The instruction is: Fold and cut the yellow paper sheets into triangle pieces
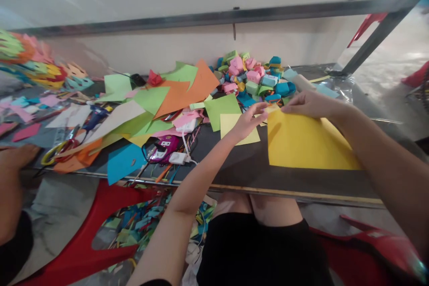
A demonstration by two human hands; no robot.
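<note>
We have one pale sheet (230, 122), then our left hand (248, 121), its grip impossible to tell, then one golden sheet (301, 145) on the table (241, 178), long axis running left to right, its far edge pinched by our right hand (310, 103).

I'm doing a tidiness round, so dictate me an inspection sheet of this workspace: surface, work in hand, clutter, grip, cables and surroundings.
Surface: dark tabletop, strewn with paper across its left part.
Work in hand: large yellow sheet; smaller pale yellow sheet to its left.
Clutter: heap of small folded paper pieces, loose orange sheet, scissors.
Grip: right-hand grip pinches the large sheet's upper edge; left-hand grip is near its upper left corner, contact unclear.
Cables: white cable beside a purple power strip.
Surroundings: another person's hand at left; red chair; paper scraps below.
</note>
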